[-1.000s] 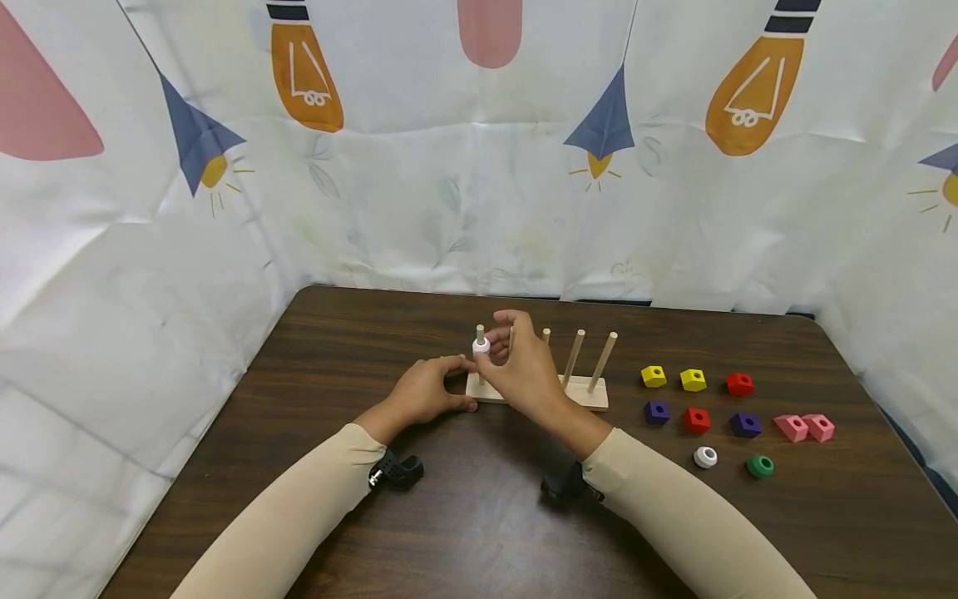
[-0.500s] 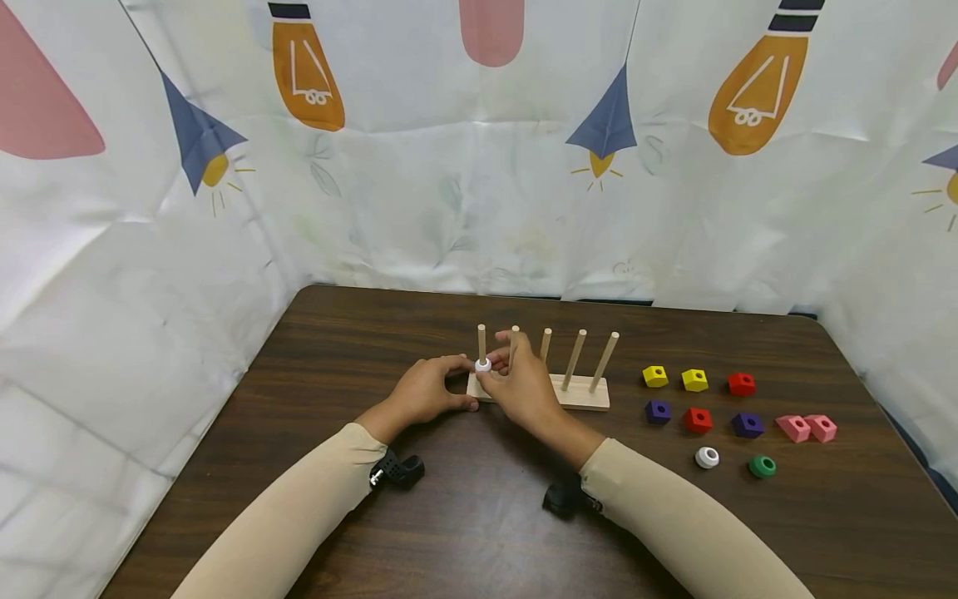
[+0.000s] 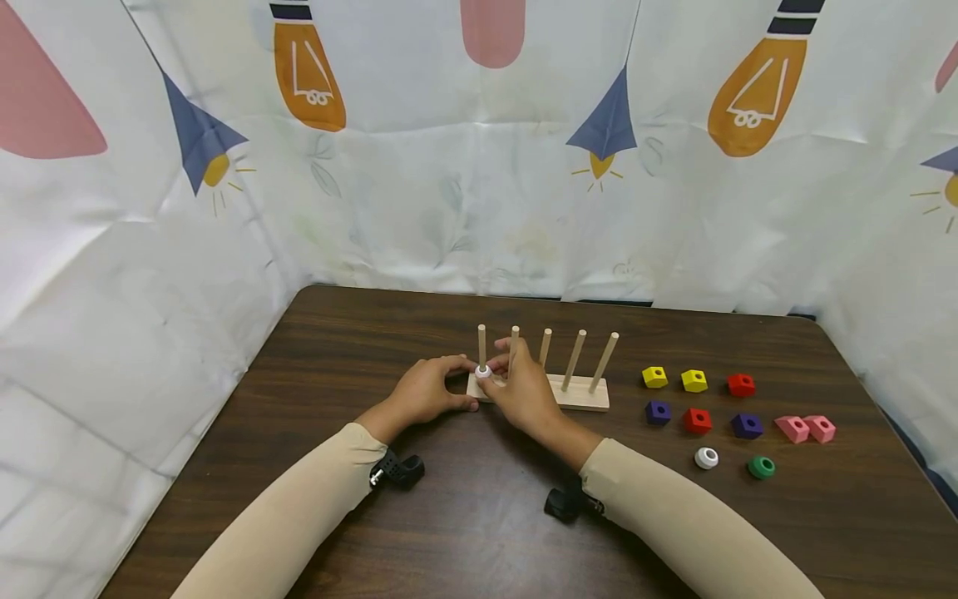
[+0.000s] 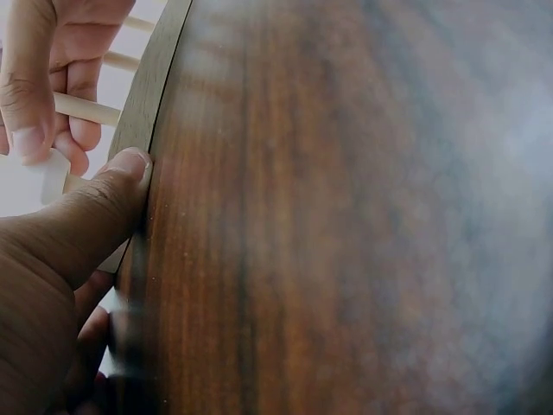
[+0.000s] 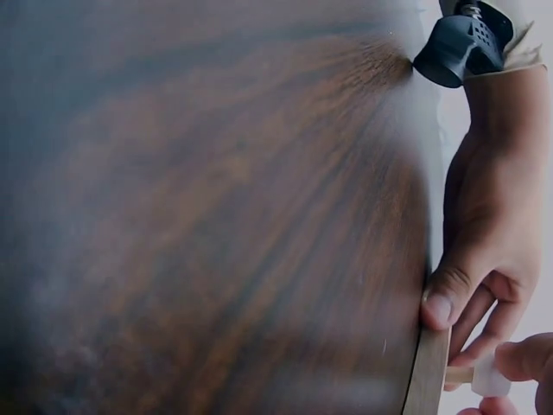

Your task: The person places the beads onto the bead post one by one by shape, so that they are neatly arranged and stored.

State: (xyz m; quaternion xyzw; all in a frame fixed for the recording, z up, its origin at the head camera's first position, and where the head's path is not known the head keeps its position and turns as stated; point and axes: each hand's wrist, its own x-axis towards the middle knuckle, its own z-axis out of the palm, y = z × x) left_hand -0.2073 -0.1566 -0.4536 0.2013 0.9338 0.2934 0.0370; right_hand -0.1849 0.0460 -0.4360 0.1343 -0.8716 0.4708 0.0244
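A wooden base [image 3: 585, 399] with several upright pegs stands near the middle of the table in the head view. My left hand [image 3: 425, 389] grips its left end, with the thumb [image 4: 121, 177] against the front edge. A white bead [image 3: 483, 372] is threaded on the leftmost peg [image 3: 482, 345], low down and a little above the base. My right hand [image 3: 526, 393] pinches this bead between thumb and fingers, and its other fingers lie behind the second peg [image 3: 514, 343]. In the right wrist view the white bead [image 5: 491, 377] shows on its peg between the fingers.
Loose blocks lie right of the base: yellow [image 3: 654, 377], red [image 3: 741, 384], purple [image 3: 658, 412] and pink [image 3: 792, 428]. Nearer me are another white bead [image 3: 706, 457] and a green bead [image 3: 762, 467]. A printed cloth [image 3: 449, 216] hangs behind the table.
My right hand has slid the white bead down the leftmost peg, from near its top to low on it. The left hand has stayed at the base's end.
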